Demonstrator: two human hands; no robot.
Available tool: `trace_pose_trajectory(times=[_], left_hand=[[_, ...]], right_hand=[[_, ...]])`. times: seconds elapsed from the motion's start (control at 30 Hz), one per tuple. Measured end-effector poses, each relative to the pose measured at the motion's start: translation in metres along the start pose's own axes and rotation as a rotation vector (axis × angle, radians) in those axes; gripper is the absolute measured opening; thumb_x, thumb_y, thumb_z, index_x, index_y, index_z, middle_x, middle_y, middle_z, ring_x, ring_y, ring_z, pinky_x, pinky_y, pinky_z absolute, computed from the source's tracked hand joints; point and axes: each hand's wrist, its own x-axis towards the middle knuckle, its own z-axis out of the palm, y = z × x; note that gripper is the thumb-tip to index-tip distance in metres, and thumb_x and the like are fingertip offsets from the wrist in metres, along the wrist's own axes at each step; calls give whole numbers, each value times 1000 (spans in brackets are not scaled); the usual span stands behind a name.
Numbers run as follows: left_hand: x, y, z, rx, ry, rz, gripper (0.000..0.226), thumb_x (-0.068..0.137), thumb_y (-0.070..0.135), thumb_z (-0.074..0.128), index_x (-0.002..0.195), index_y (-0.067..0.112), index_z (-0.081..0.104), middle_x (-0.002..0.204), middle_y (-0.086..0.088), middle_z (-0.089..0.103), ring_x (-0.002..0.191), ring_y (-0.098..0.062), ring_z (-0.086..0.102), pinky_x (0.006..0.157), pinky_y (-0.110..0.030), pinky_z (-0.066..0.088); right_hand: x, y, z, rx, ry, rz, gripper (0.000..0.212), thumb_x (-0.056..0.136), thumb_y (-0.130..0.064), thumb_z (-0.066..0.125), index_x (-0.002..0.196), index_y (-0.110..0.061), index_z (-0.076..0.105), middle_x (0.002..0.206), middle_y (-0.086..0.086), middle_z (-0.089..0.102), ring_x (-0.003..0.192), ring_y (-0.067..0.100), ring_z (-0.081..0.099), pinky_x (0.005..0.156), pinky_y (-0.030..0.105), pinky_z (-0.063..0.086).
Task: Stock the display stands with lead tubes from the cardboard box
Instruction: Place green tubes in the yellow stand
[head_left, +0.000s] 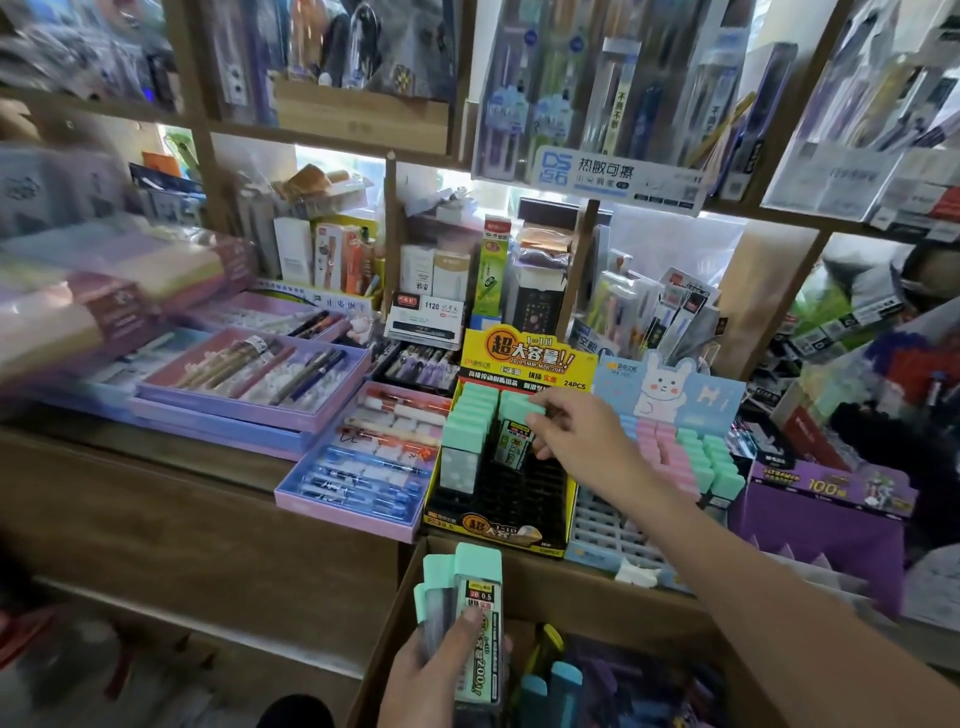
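Right hand (576, 436): pinches a mint-capped lead tube (517, 434) above the yellow display stand (511, 530).
Left hand (441, 670): grips several lead tubes (475, 623) over the cardboard box (395, 623).
Stand's left column: mint tubes (467, 421), upright.

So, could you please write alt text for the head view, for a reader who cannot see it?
The right hand holds a mint-capped lead tube in the yellow display stand on a stationery shelf; the left hand grips more tubes above the cardboard box.
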Motion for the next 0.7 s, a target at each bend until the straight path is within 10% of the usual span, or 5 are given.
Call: trace_pose_trajectory(times=[0.3, 0.43, 0.57, 0.7], left_hand=[[2, -3, -2, 33, 11, 17, 29, 82, 25, 78, 105, 7, 73, 84, -14, 79, 70, -26, 76, 62, -33, 52], [5, -3, -4, 29, 4, 0, 32, 82, 23, 79, 107, 5, 73, 88, -17, 79, 85, -32, 74, 66, -35, 53], [2, -1, -7, 53, -39, -2, 19, 89, 10, 70, 106, 1, 71, 77, -15, 78, 61, -22, 76, 50, -25, 53], [-1, -2, -3, 23, -115, 20, 37, 75, 15, 76, 110, 3, 71, 92, -24, 77, 76, -33, 77, 68, -37, 55]], right_hand=[[0, -6, 4, -212, -11, -124, 15, 102, -12, 59, 107, -23, 50, 86, 10, 61, 76, 30, 68, 75, 52, 59], [-4, -6, 12, -272, 43, -154, 11, 101, -9, 56, 108, -16, 61, 90, 3, 64, 82, 24, 63, 78, 46, 56], [-5, -5, 12, -326, 53, -142, 27, 101, -5, 52, 124, -12, 64, 95, 0, 60, 85, 17, 54, 76, 32, 46], [-8, -5, 7, -336, 18, -120, 35, 101, -5, 50, 134, -14, 61, 96, 0, 55, 85, 16, 49, 81, 34, 47]])
